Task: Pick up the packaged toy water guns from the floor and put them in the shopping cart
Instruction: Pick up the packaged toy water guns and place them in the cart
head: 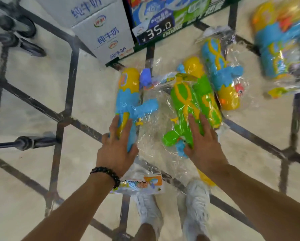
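Hands reached down toward packaged water guns lying on a pale tiled floor point(32, 105) crossed by dark lines. The left hand point(117, 150), with a dark bead bracelet point(106, 176) on its wrist, had its fingers curled over the barrel of a blue-and-yellow water gun point(130, 101) at about 11 o'clock from the person's white shoes point(171, 214). The right hand point(204, 145) lay with fairly straight, spread fingers on top of a green-and-yellow water gun point(185, 108) at about 1 o'clock from the shoes; whether it gripped the toy could not be told. Just beside the green one, toward 2 o'clock, lay another blue-and-yellow water gun point(220, 73) in clear wrap, touching or overlapping its neighbour. A fourth packaged gun point(277, 54) sat blurred at the far 2 o'clock corner, well apart from the hands. White milk cartons point(100, 26) and a price tag reading 35.0 point(156, 31) stood at 12 o'clock. Dark metal tubing with a wheel point(24, 26) showed at 10 o'clock.
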A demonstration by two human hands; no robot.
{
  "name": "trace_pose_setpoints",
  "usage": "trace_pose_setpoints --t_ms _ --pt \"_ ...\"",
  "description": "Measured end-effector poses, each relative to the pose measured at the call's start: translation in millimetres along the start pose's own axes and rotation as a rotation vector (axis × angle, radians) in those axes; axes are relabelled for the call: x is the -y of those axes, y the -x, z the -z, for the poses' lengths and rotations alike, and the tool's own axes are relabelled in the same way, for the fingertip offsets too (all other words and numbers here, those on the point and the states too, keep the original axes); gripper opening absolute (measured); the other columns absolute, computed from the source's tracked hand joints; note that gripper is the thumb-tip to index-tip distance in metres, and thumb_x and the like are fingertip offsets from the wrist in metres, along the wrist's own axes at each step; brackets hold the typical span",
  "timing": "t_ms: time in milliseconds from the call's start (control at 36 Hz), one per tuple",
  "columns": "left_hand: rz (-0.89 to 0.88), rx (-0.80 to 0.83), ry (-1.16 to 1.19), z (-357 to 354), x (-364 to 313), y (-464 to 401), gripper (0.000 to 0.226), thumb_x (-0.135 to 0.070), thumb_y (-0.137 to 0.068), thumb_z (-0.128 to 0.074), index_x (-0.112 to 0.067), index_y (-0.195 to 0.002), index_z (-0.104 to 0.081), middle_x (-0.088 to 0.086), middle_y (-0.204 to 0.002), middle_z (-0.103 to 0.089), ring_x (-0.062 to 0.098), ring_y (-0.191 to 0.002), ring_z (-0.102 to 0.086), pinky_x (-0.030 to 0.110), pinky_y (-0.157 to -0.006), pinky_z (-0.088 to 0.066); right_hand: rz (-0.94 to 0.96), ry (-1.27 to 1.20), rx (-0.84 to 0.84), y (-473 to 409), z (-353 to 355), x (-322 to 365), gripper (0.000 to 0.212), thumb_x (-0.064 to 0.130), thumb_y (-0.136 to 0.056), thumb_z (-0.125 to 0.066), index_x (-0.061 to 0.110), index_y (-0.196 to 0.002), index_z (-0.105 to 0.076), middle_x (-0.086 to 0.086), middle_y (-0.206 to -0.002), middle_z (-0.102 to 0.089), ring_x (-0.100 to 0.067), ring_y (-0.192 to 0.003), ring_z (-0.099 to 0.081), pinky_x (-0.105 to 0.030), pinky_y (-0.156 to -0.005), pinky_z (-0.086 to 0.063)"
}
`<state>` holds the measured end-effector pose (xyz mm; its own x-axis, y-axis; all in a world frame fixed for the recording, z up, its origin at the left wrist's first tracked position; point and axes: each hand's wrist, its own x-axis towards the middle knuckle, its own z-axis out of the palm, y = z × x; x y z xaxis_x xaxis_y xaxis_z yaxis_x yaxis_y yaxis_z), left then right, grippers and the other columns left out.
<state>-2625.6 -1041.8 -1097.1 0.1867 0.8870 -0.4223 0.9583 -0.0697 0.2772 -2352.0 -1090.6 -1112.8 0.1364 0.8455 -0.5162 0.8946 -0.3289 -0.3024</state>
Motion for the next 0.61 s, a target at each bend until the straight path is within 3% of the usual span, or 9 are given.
trace_pose_setpoints --t_ms 167,278,389,611 --pt "0.005 -0.018 0.015 101 -31 67 0.081 -0.046 -0.089 -0.06 -0.046 -0.156 -0.015 -0.01 -0.168 -0.001 0.038 -0.118 -0.049 0.051 -0.07 -0.059 -0.014 -0.04 -0.002 70 98 25 0.101 0.031 -0.088 -0.067 0.04 -0.161 0.003 0.007 -0.168 0.014 -0.043 -0.134 -0.036 -0.057 -0.093 -0.051" --pt "-0.008 -0.064 0.044 178 -51 107 0.081 -0.043 -0.086 -0.066 -0.044 -0.155 -0.024 -0.012 -0.167 -0.004 0.033 -0.114 -0.051 0.046 -0.063 -0.057 0.019 -0.068 -0.021 113 169 55 0.101 0.032 -0.089 -0.065 0.043 -0.16 0.005 0.011 -0.167 0.015 -0.042 -0.137 -0.034 -0.057 -0.096 -0.051" --pt "-0.02 -0.106 0.074 255 -67 141 0.081 -0.041 -0.084 -0.071 -0.04 -0.154 -0.03 -0.01 -0.167 -0.008 0.034 -0.114 -0.054 0.047 -0.068 -0.058 0.049 -0.09 -0.058 152 237 90 0.099 0.036 -0.091 -0.064 0.047 -0.159 0.008 0.013 -0.167 0.017 -0.041 -0.142 -0.031 -0.055 -0.096 -0.052" --pt "-0.024 -0.201 0.092 387 -89 206 0.083 -0.041 -0.079 -0.077 -0.035 -0.153 -0.039 -0.004 -0.165 -0.022 0.031 -0.108 -0.054 0.042 -0.053 -0.057 0.115 -0.122 -0.18 222 355 158 0.103 0.034 -0.089 -0.069 0.048 -0.159 0.005 0.011 -0.168 0.015 -0.035 -0.138 -0.035 -0.045 -0.108 -0.042"
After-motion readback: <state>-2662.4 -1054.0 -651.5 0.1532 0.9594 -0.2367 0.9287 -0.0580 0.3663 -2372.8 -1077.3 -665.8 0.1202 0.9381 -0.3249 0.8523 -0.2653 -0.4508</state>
